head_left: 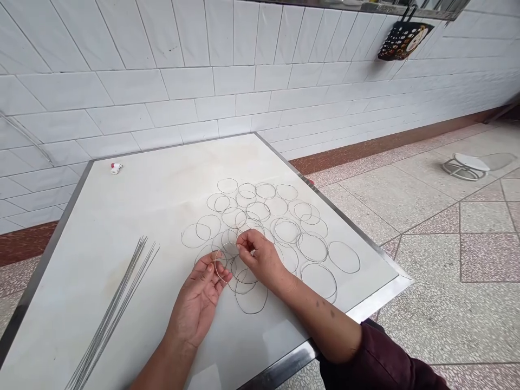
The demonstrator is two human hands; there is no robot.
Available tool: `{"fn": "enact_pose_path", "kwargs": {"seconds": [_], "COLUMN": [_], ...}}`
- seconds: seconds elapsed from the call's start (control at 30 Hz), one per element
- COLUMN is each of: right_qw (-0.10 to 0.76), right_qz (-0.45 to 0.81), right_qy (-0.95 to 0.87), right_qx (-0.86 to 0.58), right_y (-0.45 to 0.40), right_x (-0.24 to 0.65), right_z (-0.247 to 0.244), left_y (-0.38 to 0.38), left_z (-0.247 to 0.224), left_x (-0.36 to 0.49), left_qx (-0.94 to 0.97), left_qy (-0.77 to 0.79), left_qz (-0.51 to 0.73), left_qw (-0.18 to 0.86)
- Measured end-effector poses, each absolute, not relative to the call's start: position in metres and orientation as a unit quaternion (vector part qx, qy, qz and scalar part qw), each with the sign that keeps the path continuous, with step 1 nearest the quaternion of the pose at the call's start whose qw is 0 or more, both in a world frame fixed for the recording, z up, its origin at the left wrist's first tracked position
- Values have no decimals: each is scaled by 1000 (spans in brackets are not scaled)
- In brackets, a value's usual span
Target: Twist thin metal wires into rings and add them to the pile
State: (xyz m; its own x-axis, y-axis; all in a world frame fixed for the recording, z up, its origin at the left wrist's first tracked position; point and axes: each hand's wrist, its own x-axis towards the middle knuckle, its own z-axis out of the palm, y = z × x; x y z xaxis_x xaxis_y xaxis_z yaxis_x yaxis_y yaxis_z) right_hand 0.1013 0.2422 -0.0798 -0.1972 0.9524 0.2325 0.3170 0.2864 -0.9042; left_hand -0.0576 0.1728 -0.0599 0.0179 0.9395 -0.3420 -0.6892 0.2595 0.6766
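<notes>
Both hands hold one thin wire ring [222, 279] above the white table. My left hand [201, 295], palm up, pinches its left side between thumb and fingers. The thumb and index finger of my right hand [260, 257] close on the ring's upper right. Several wire rings [318, 247] lie on the table around and beyond my hands, many overlapping; some are partly hidden under my right hand. To the left of my left hand lies a bundle of straight thin wires [111, 319].
The white table [162, 189] has a metal edge and stands by a tiled wall [174, 111]. A small red and white object [116, 168] lies at its far left. A patterned bag [404, 40] hangs on the wall. A low stool [467, 165] stands on the floor at right.
</notes>
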Motion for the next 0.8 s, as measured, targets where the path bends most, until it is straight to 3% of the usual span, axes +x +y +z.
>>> {"fn": "enact_pose_path", "kwargs": {"seconds": [0.17,0.3,0.8], "right_qw": [384,370,364], "right_qz": [410,349,299], "right_qy": [-715,-787,-827], "right_qx": [-417,-348,-308], "right_y": [233,231,236], "right_x": [101,101,102], "right_z": [-70,-64,-71], "left_y": [171,169,169], "left_z": [-52,-47,-45], "left_x": [-50,-49,-46], "left_qx": [72,76,116], "left_qy": [315,284,306], "left_qz": [550,512,501], "left_qw": [770,807,801]}}
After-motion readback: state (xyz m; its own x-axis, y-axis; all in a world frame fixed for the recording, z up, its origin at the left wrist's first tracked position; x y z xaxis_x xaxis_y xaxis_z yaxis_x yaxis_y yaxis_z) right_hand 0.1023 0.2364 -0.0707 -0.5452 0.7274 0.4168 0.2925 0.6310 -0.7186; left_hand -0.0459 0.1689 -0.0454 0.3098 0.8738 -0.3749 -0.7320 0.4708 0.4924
